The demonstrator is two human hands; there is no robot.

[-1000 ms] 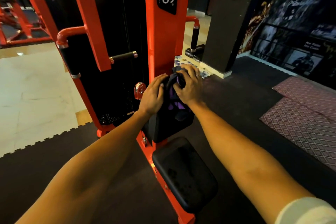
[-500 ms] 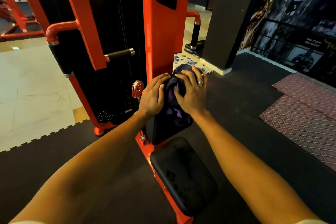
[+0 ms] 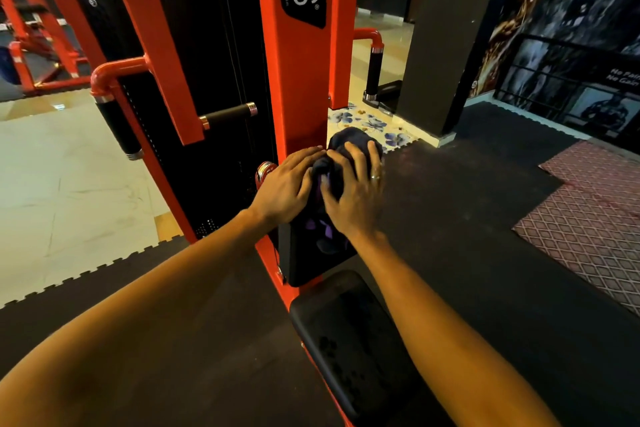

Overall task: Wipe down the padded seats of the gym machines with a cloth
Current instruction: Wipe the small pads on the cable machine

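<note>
A dark cloth with purple patches is bunched over the top of the black upright back pad of an orange machine. My right hand lies over the cloth with fingers spread and bent round the bunch, thumb on the fabric. My left hand rests flat beside it on the pad's left upper edge, fingers straight and touching the cloth's side. Below the back pad is the black padded seat, with dull marks on its surface. Most of the cloth is hidden under my hands.
The machine's orange column rises right behind the pad, with a red knob and black-gripped handles to the left. Dark rubber flooring surrounds the seat; a patterned mat lies to the right, pale tiles to the left.
Both hands and the cloth have slid a little up the back pad toward its top. My right hand's fingers have spread wider over the cloth.
</note>
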